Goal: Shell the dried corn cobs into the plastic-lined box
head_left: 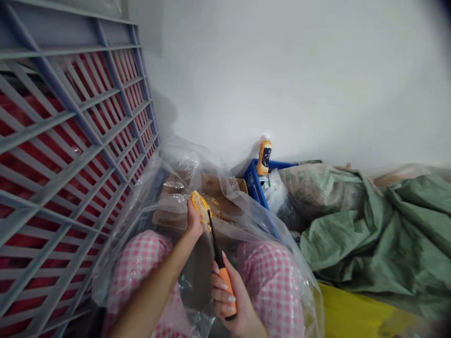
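My left hand (194, 220) is wrapped round a corn cob (200, 203) with yellow kernels; a pale strip along its side is bare of them. In my right hand (229, 291) is a tool with an orange and black handle (226, 280) and a slim black shaft. The shaft's tip touches or nearly touches the cob's right side; which, I cannot tell. Both hands are over a cardboard box (169, 218) lined or covered with a clear plastic sheet (246, 213). Loose kernels (220, 217) lie in the box below the cob. The sheet also drapes over my knees.
A tall grey-purple plastic crate (75, 112) with red contents stands close on the left. To the right, a blue crate (259, 190) holds bags, with a yellow bottle (264, 156) at its corner. Green cloth (384, 234) and a yellow item (352, 310) lie farther right. A white wall (299, 84) rises behind.
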